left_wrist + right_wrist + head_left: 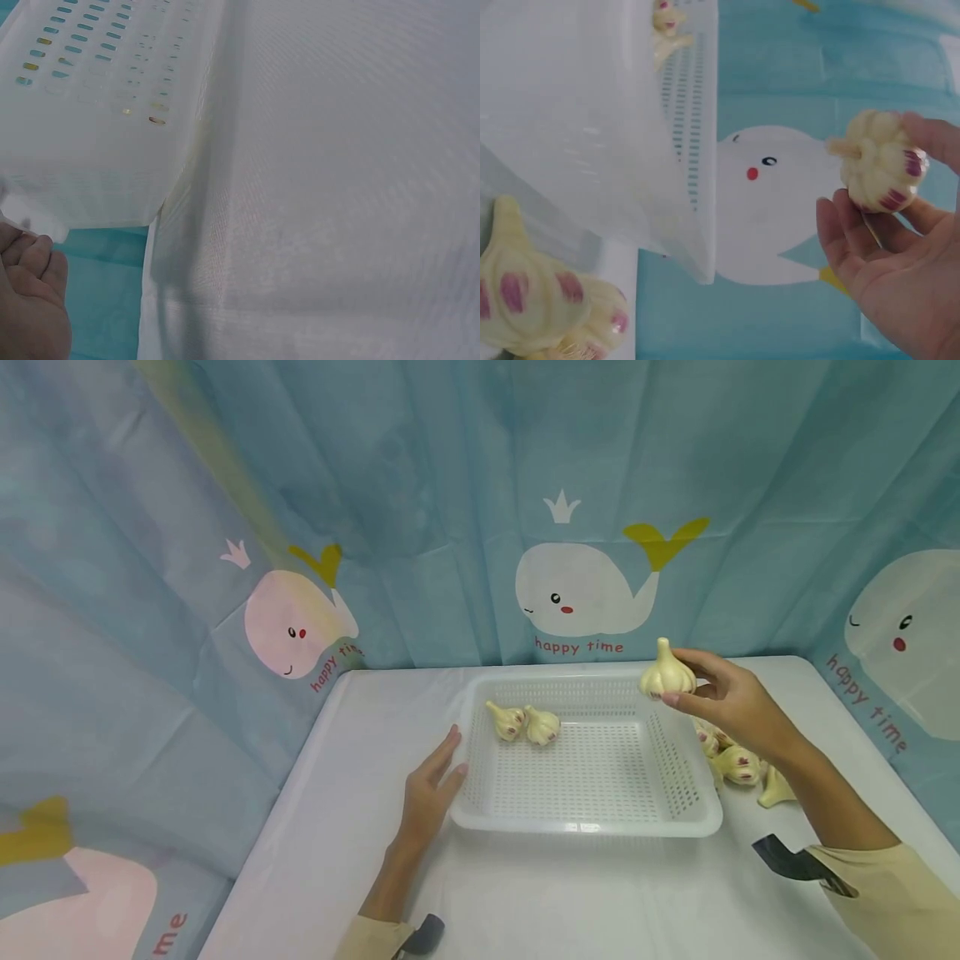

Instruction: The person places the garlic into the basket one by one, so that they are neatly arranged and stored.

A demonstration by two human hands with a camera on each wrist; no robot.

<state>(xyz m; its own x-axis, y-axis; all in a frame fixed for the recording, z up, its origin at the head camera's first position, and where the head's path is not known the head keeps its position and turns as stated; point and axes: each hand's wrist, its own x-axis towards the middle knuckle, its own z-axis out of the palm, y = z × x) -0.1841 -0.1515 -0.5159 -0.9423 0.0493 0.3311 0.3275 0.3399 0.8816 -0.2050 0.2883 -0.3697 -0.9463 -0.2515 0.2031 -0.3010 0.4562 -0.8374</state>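
- Pinches one garlic bulb [666, 673] between thumb and fingertips of the right hand [731, 697], right of centre in the head view, stalk upward there; could lose the rounded, smooth-looking bulb through a slack or uneven pinch.
- Rests the left hand [429, 789], fingers mostly straight, against the left rim of the white basket [592, 829], below left of centre; might slide or tip the basket by pushing too hard.
- Overlaps the basket's upper right corner with the held bulb in the head view; could clip that rim, or drop outside, by letting go too soon.
- Shows two bulbs [542, 727] inside at the basket's upper left; might set them rolling with a hard drop.
- Shows more bulbs [738, 766] heaped beside the basket, right of frame; could scatter them with a low forearm [832, 789] sweep.
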